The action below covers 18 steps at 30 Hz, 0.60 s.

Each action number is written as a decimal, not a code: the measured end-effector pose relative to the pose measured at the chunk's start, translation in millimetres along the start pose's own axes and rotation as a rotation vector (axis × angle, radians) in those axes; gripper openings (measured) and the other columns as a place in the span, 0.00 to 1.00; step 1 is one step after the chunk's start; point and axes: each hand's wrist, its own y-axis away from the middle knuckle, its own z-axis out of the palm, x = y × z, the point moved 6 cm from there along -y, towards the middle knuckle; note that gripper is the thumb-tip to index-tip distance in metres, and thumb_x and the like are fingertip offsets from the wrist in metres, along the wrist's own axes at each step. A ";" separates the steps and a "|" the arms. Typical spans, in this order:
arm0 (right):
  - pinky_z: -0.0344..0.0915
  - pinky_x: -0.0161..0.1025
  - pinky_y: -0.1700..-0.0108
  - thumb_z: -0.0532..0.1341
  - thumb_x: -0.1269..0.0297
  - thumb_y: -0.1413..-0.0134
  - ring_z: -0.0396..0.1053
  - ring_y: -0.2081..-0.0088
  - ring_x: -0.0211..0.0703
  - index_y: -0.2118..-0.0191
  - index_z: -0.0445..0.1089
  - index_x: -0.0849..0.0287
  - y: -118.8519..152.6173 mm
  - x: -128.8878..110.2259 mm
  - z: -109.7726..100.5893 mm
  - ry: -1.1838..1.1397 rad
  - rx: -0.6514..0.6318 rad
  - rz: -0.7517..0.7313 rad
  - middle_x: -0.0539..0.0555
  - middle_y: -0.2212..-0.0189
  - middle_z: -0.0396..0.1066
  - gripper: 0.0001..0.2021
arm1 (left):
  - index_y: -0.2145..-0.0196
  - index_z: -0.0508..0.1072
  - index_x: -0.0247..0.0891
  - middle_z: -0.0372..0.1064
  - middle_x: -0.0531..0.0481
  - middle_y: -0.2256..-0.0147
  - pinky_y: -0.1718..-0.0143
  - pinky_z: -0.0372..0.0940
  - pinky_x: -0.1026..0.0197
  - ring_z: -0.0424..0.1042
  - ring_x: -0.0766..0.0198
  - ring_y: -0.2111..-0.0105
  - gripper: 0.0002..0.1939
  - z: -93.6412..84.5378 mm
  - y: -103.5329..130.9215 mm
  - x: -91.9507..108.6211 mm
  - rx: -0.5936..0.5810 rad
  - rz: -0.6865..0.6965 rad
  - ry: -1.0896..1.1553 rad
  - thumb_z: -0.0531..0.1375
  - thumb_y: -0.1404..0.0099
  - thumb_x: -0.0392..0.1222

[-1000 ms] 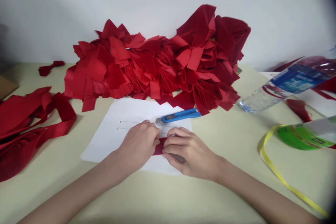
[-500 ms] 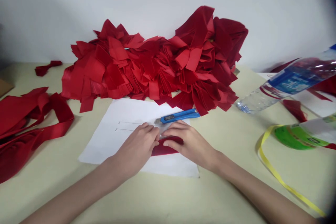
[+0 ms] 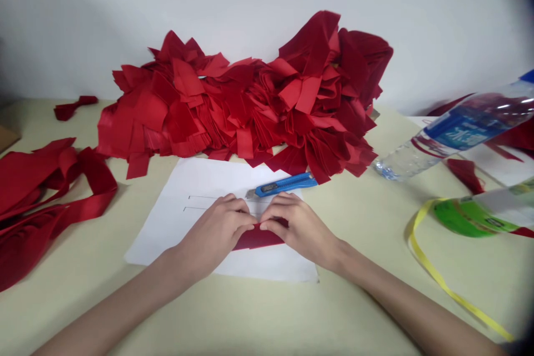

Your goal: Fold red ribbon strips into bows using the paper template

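Note:
A small red cloth piece [image 3: 261, 238] lies on a white paper sheet [image 3: 162, 228] marked with thin black lines. My left hand [image 3: 223, 228] pinches the cloth's upper edge, thumb and fingers together. Close beside it, my right hand [image 3: 294, 225] pinches the same edge, its fingertips nearly touching the left ones. Both hands hide part of the cloth. Just beyond them rests a blue box cutter [image 3: 286, 184] with its blade end pointing left.
Behind the paper is a large heap of red cloth pieces [image 3: 242, 105] against the wall. More red cloth [image 3: 54, 183] lies at the left. At the right are a tilted clear bottle [image 3: 454, 128], a green-labelled bottle [image 3: 475, 216] and a yellow strap [image 3: 438, 275].
My left thumb and fingers have shifted slightly right, and my right fingertips have closed in on the cloth edge. More of the cloth's left part shows below the hands.

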 end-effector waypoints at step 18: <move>0.60 0.39 0.55 0.60 0.67 0.45 0.65 0.63 0.39 0.66 0.71 0.58 -5.2 -3.2 -8.8 0.071 -0.066 -0.101 0.50 0.68 0.71 0.04 | 0.71 0.74 0.38 0.73 0.52 0.72 0.63 0.61 0.57 0.66 0.62 0.68 0.15 -8.7 -3.7 -0.1 0.035 0.030 -0.105 0.50 0.34 0.31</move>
